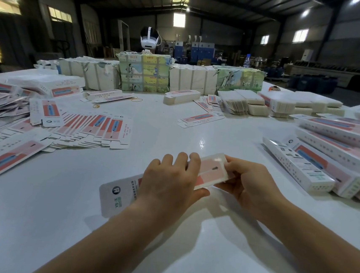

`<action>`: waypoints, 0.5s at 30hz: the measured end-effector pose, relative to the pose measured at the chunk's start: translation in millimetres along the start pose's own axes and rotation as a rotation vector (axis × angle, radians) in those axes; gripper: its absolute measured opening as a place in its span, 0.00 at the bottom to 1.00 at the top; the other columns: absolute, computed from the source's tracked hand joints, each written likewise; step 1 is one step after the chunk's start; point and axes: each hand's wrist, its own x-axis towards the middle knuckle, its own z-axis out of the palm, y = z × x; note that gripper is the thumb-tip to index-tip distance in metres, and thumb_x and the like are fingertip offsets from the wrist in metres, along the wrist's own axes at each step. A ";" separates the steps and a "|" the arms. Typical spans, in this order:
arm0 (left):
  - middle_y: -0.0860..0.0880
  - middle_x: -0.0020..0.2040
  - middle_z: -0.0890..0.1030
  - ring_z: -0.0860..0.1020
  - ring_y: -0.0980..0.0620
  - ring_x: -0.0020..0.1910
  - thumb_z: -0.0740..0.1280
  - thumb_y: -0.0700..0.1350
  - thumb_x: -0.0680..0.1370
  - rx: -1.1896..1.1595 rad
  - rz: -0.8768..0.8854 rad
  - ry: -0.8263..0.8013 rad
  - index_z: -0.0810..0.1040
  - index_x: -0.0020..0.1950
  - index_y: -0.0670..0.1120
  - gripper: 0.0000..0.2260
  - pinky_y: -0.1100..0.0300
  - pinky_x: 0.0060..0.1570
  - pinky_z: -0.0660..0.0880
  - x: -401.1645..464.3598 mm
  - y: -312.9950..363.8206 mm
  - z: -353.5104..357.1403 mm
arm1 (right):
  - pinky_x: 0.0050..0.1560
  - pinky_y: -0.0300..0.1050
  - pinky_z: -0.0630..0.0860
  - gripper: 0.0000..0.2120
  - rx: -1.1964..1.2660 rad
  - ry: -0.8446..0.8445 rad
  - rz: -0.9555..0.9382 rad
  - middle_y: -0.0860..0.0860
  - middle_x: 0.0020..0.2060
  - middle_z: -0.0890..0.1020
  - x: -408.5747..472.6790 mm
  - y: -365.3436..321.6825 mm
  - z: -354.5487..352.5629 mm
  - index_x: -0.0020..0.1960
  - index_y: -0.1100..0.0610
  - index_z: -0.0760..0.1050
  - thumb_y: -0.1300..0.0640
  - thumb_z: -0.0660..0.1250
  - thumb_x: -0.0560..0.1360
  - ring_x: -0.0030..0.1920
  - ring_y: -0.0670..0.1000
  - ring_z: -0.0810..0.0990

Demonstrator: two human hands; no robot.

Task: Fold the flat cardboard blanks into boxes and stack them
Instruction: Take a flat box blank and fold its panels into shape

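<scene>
Partly folded carton [212, 172], pink-and-white print, held just above the white counter [175, 131] near its front edge, centre. Left hand [167, 185] lies over the carton's middle, fingers curled across the top face, thumb under the near side: clamped on it. Right hand [251, 185] grips the carton's far end, fingers curled round the end flap. Printed white end of the carton shows below the left wrist. Toward the left edge: flat blanks [94, 130] fanned out in an overlapping row, more loose blanks piled beyond. Toward the right edge: finished boxes [331, 155] stacked in layers, long sides roughly parallel. Single flat blank [200, 119] lies mid-counter. Along the far edge: strapped bundles [144, 72] of blanks, some wrapped in green printed paper. Rubber bands [96, 106] lie left of centre.
</scene>
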 end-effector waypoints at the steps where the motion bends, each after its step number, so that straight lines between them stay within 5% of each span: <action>1: 0.46 0.36 0.78 0.75 0.47 0.29 0.73 0.66 0.64 -0.002 -0.003 0.001 0.81 0.54 0.42 0.31 0.59 0.26 0.69 -0.1 1.2 0.5 | 0.43 0.47 0.83 0.17 -0.057 0.009 -0.043 0.57 0.38 0.85 -2.2 0.3 1.1 0.37 0.58 0.85 0.67 0.59 0.73 0.39 0.53 0.84; 4: 0.46 0.34 0.78 0.75 0.47 0.27 0.73 0.65 0.63 -0.027 -0.025 0.006 0.81 0.53 0.41 0.31 0.60 0.25 0.68 1.7 5.1 0.5 | 0.44 0.47 0.82 0.22 -0.187 0.054 -0.189 0.53 0.35 0.85 -10.2 0.6 6.2 0.34 0.52 0.84 0.67 0.56 0.75 0.38 0.51 0.84; 8: 0.45 0.34 0.78 0.75 0.47 0.27 0.73 0.65 0.63 -0.059 -0.061 0.000 0.81 0.52 0.40 0.31 0.60 0.24 0.69 2.0 4.9 -0.4 | 0.50 0.59 0.78 0.16 -0.397 0.033 -0.338 0.57 0.39 0.82 -15.1 5.5 10.6 0.42 0.59 0.81 0.66 0.54 0.77 0.44 0.61 0.80; 12: 0.46 0.34 0.78 0.76 0.47 0.27 0.72 0.65 0.64 -0.061 -0.077 0.001 0.80 0.52 0.40 0.31 0.60 0.24 0.70 1.4 3.4 -1.8 | 0.44 0.50 0.75 0.13 -0.682 0.052 -0.516 0.51 0.39 0.83 -19.1 9.5 10.9 0.48 0.55 0.79 0.64 0.56 0.80 0.41 0.53 0.78; 15: 0.46 0.36 0.79 0.76 0.48 0.28 0.71 0.66 0.65 -0.056 -0.089 -0.026 0.80 0.53 0.41 0.31 0.59 0.24 0.71 2.1 3.8 -4.1 | 0.48 0.47 0.76 0.15 -0.572 0.044 -0.458 0.47 0.40 0.83 -18.4 8.2 12.1 0.46 0.49 0.80 0.62 0.57 0.81 0.43 0.49 0.80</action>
